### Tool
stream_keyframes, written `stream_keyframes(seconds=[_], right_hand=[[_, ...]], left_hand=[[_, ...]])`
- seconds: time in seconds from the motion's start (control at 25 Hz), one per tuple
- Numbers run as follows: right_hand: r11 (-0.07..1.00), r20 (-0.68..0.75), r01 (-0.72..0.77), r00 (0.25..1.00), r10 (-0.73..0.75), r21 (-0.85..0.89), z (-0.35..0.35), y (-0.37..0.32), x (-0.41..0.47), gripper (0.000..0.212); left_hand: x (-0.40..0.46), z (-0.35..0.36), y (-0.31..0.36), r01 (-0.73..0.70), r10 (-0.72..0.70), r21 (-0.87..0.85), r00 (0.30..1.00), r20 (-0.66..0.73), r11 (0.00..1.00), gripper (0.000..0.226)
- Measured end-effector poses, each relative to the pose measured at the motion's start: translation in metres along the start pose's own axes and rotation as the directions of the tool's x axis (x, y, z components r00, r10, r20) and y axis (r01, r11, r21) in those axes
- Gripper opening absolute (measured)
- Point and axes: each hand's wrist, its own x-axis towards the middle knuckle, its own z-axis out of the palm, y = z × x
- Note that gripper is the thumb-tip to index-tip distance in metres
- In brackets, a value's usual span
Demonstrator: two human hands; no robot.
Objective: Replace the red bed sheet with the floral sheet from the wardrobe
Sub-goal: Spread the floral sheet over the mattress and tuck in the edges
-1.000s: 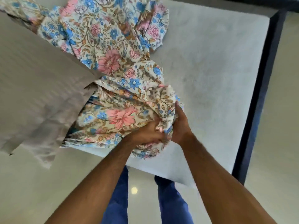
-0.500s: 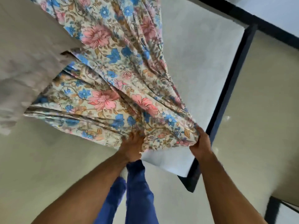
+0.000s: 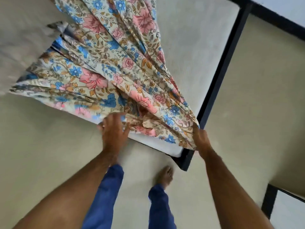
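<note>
Bare white mattress (image 3: 189, 52) in its black bed frame (image 3: 219, 76), floral sheet (image 3: 115, 71) bunched in folds across the mattress's near corner, left hand (image 3: 113, 129) spread, fingers on the sheet's edge, right hand (image 3: 200, 138) pinching the sheet at the corner.

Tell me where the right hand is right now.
In the head view the right hand is at lower right, gripping the floral sheet at the mattress corner, just above the black bed frame corner.

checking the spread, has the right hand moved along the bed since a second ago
Yes. The right hand, gripping the floral sheet, has gone from beside the left hand out to the corner of the black bed frame.
</note>
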Motion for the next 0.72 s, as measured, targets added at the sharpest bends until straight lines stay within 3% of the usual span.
stream_keyframes(seconds=[0.04,0.08,0.12,0.2,0.28,0.32,0.4,0.44,0.52,0.56,0.6,0.64,0.72], right_hand=[[0.997,0.076,-0.082,0.994,0.083,-0.015,-0.01,0.01,0.004,0.057],[0.983,0.149,-0.183,0.972,0.182,-0.001,-0.015,0.014,0.005,0.057],[0.962,0.221,-0.274,0.938,0.266,0.005,-0.021,0.021,0.009,0.057],[0.92,0.395,-0.393,0.844,0.362,-0.004,-0.034,0.042,0.015,0.06],[0.909,0.517,-0.412,0.767,0.381,-0.058,-0.043,0.059,0.02,0.064],[0.913,0.571,-0.397,0.731,0.374,-0.089,-0.046,0.063,0.019,0.067],[0.934,0.671,-0.309,0.655,0.346,-0.18,-0.053,0.063,0.019,0.074],[0.942,0.725,-0.222,0.602,0.335,-0.251,-0.053,0.063,0.019,0.076],[0.928,0.762,-0.018,0.565,0.316,-0.372,-0.051,0.062,0.013,0.067],[0.919,0.734,0.041,0.616,0.285,-0.391,-0.049,0.063,0.01,0.057],[0.928,0.67,0.058,0.709,0.222,-0.368,-0.043,0.071,0.016,0.045],[0.951,0.564,0.047,0.814,0.141,-0.305,-0.039,0.074,0.016,0.034],[0.994,0.328,0.025,0.945,0.012,-0.111,-0.038,0.077,0.019,0.023]], left_hand=[[-0.007,0.009,0.001,0.322,-0.333,-0.157,0.942,-0.05,0.934,0.053],[-0.012,0.019,0.0,0.559,-0.595,-0.33,0.803,-0.013,0.761,0.06],[-0.019,0.028,0.005,0.674,-0.731,-0.467,0.677,0.08,0.573,0.067],[-0.036,0.05,0.029,0.775,-0.762,-0.559,0.544,0.351,0.296,0.067],[-0.049,0.058,0.058,0.772,-0.648,-0.633,0.508,0.568,0.051,0.031],[-0.055,0.062,0.07,0.766,-0.609,-0.642,0.516,0.602,0.015,0.019],[-0.072,0.078,0.078,0.772,-0.585,-0.635,0.521,0.622,0.013,0.02],[-0.088,0.092,0.071,0.79,-0.591,-0.613,0.492,0.639,-0.006,0.023],[-0.135,0.122,0.054,0.889,-0.634,-0.446,0.404,0.659,0.104,0.039],[-0.159,0.131,0.047,0.938,-0.688,-0.259,0.346,0.638,0.231,0.059],[-0.185,0.15,0.038,0.905,-0.738,-0.042,0.373,0.563,0.424,0.084],[-0.199,0.161,0.039,0.793,-0.737,0.115,0.489,0.467,0.598,0.105],[-0.205,0.168,0.054,0.647,-0.694,0.255,0.647,0.315,0.719,0.114]])
